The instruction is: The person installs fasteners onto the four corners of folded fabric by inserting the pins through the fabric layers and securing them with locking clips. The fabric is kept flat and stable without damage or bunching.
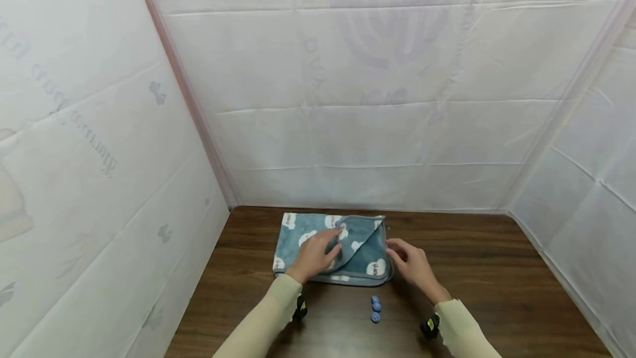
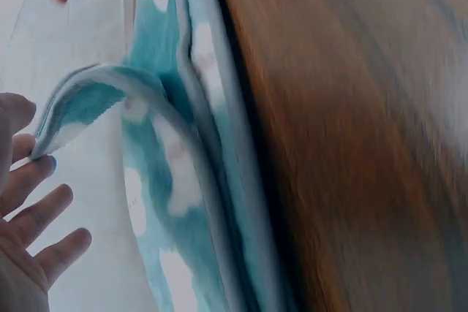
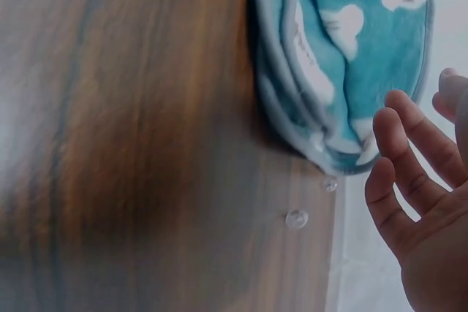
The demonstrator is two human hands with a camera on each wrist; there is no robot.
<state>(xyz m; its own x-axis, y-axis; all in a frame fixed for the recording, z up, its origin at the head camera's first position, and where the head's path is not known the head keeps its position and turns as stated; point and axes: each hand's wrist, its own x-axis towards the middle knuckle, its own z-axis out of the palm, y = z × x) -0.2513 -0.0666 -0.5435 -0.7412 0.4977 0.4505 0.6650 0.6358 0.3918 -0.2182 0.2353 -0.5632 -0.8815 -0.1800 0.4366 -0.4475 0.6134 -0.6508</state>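
Note:
A folded teal blanket (image 1: 298, 236) with white cloud patches and grey edging lies on the table. My left hand (image 1: 315, 254) pinches one turned-back corner of it, and in the left wrist view that blanket corner (image 2: 88, 100) arches up off the layers below. A small blue spot (image 2: 51, 163) shows at a fingertip there. At the blanket's right edge is my right hand (image 1: 411, 264); its fingers (image 3: 391, 133) are loosely bent with nothing between them in the right wrist view.
Several small blue round pieces (image 1: 376, 307) stand in a short row in front of the blanket. Two clear round pieces (image 3: 296, 218) lie on the brown wooden table (image 1: 482, 269) beyond its right end. White sheeting (image 1: 367, 142) walls the back and sides.

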